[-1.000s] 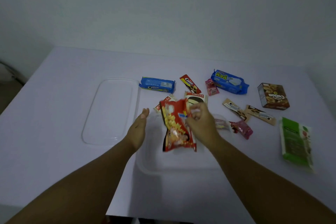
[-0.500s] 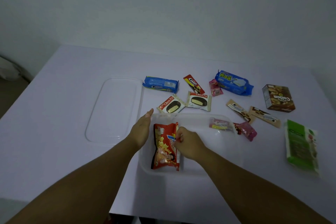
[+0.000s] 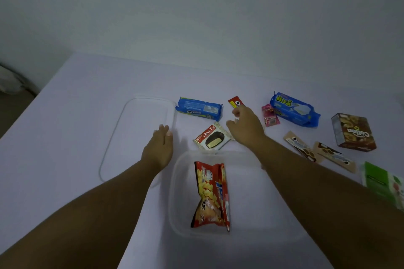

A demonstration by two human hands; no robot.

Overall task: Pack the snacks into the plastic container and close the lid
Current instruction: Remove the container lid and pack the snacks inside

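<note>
Though crinkled — red snack bag (image 3: 211,194)

Perhaps a home: plain white table (image 3: 87,116)

One head-worn wide-angle view, looking forward and down over a white table (image 3: 65,137) from its near edge. Both forearms enter from the bottom corners, close to the lens. Container (image 3: 175,192) sits nearest, bottom centre; the wall fills the top third. No second view to compare.
</note>
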